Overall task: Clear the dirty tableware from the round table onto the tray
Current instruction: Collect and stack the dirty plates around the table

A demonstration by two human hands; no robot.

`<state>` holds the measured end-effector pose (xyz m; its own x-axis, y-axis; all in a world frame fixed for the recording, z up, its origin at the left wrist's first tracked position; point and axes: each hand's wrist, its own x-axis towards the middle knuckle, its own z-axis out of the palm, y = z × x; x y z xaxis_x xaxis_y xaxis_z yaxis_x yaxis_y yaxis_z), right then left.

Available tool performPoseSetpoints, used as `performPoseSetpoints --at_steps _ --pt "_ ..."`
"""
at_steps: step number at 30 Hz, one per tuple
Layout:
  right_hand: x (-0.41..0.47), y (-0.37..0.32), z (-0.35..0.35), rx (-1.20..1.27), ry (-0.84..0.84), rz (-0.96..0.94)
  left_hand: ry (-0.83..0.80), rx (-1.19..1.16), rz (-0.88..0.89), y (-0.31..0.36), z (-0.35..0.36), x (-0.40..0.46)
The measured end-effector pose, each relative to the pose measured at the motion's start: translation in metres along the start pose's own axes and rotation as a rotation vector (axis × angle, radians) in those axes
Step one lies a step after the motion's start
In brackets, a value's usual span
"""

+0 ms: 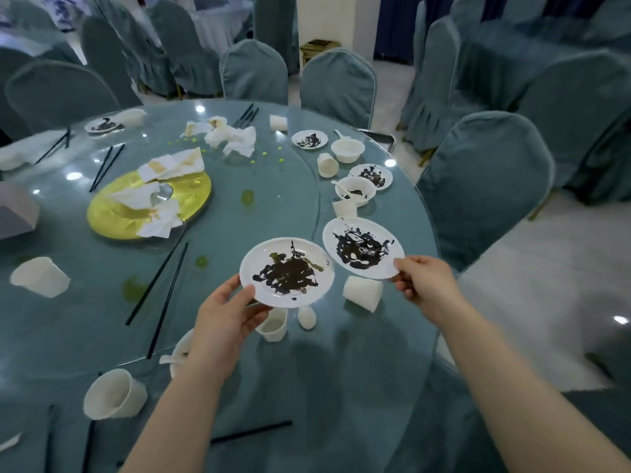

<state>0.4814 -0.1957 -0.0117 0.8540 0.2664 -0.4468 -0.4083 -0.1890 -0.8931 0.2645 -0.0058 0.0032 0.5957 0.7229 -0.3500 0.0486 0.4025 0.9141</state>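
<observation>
From my remote seat: my left hand (227,310) pinches the near rim of a small round white plate smeared with dark sauce (286,272), lifted above the glass-topped round table (85,302). To its right, my right hand (423,285) pinches the near edge of a second sauce-smeared white plate (362,248). Both look light, stiff and breakable, probably greasy, so the clean rims suit best. No tray is visible.

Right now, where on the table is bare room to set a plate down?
Bare glass lies between the gold disc and the bowl. Crowded: the right edge, with plates and cups.
</observation>
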Motion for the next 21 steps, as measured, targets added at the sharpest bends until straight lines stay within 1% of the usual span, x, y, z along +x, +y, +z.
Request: performPoseSetpoints --at_steps 6,10,13,19,21 --pt "-0.118 -0.003 -0.003 -0.076 -0.045 -0.123 -0.194 0.005 0.029 0.000 0.000 -0.071" --pt "-0.177 0.013 -0.018 -0.067 0.033 -0.203 -0.295 -0.007 0.045 -0.004 0.006 -0.118" --pt "-0.208 0.016 -0.040 -0.021 0.036 -0.194 -0.369 -0.002 0.034 -0.005 0.020 -0.152" --pt "-0.250 0.018 -0.097 0.047 0.094 -0.286 -0.460 0.000 0.023 -0.006 0.058 -0.200" --pt "-0.257 0.017 -0.124 0.060 0.112 -0.303 -0.514 0.018 0.008 -0.009 0.079 -0.215"
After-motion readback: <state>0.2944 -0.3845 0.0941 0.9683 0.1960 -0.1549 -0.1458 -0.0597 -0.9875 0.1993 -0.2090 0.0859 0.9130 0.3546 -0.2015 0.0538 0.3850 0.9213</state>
